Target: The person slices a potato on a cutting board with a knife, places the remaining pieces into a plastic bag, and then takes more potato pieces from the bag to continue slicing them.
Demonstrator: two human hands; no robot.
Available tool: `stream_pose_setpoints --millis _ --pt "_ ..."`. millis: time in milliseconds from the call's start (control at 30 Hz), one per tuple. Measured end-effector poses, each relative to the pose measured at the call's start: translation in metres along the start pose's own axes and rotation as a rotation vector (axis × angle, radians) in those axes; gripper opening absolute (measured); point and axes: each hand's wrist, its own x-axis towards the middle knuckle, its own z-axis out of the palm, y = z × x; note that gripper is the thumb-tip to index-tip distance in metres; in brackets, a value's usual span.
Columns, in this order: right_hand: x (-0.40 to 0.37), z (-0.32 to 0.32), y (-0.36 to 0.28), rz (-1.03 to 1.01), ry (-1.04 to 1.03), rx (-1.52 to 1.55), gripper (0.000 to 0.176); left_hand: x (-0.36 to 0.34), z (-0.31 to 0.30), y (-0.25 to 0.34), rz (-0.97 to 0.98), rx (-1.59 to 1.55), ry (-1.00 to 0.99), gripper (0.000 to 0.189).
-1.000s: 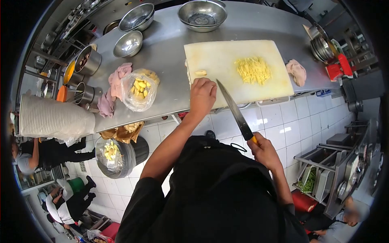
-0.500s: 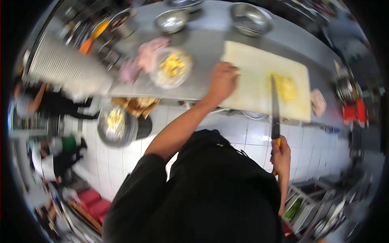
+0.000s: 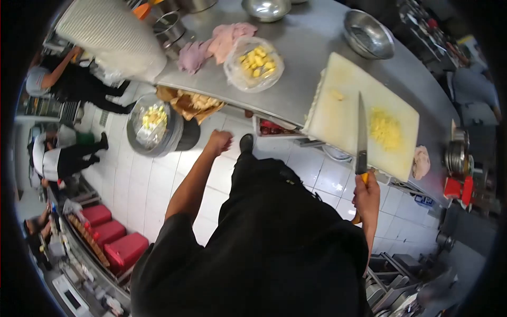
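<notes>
While the right hand [image 3: 366, 199] stays closed around the knife [image 3: 362, 129], blade over the cutting board [image 3: 324, 120] between yellow shreds [image 3: 386, 130] and a small pale piece [image 3: 337, 95], the left hand [image 3: 218, 142] has left the board, curled near the lined bin [image 3: 172, 132]. I can't tell if it holds anything; cutting looks paused, shreds heaped on the board.

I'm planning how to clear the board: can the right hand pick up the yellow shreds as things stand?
Probably not easily: the right hand is closed around the knife. Otherwise the way looks free, as the yellow shreds lie uncovered on the cutting board.
</notes>
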Motion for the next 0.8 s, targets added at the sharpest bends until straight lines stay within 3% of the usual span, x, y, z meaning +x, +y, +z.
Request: stream_pose_setpoints --millis 67,133,167,400,533,600,700,800 --pt "-0.001 0.0 -0.002 -0.082 0.033 -0.021 0.029 0.049 -0.007 -0.051 0.688 0.278 0.599 0.061" --pt "-0.007 -0.002 -0.006 -0.027 0.003 0.049 0.031 -0.068 0.015 0.022 0.624 0.243 0.34 0.051" --pt "-0.015 -0.003 -0.011 -0.016 -0.02 0.08 0.031 -0.092 0.027 0.038 0.688 0.263 0.304 0.047" --pt "-0.038 0.008 0.01 0.082 -0.136 0.186 0.026 -0.173 0.141 0.125 1.199 0.4 0.043 0.033" --pt "-0.042 0.011 0.008 0.088 -0.111 0.215 0.026 -0.168 0.211 0.169 1.621 0.578 0.014 0.035" --pt "-0.046 0.013 0.014 0.099 -0.088 0.232 0.027 -0.162 0.238 0.191 1.706 0.673 -0.01 0.037" --pt "-0.052 0.015 0.023 0.104 -0.061 0.265 0.029 -0.139 0.264 0.221 1.85 1.057 0.003 0.038" --pt "-0.058 0.015 0.03 0.112 -0.044 0.277 0.029 -0.121 0.279 0.238 1.831 1.374 -0.101 0.031"
